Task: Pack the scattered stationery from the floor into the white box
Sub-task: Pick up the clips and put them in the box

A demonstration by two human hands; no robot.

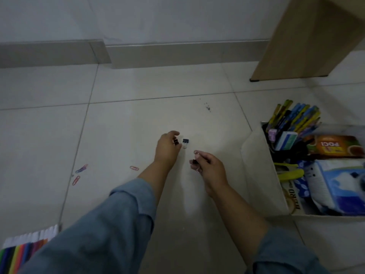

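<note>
On the glossy pale tile floor (138, 119), a small dark-blue binder clip (185, 142) with thin wire loops is lying just beside the left hand (167, 149), whose curled fingers are pinching a black clip (175, 142); the right hand (210, 166) is pinching a second clip (195, 161), near the white box (256, 167)

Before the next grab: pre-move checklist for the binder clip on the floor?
1. Left hand grips a black binder clip: ok.
2. Right hand pinches dark binder clips: ok; count cannot tell.
3. Blue binder clip lies free on the floor, just beside the left hand: ok.
4. White box open on top, at right: ok; spare room cannot tell.
5. Floor cleared: not ok, paper clips lie at far left.
</note>
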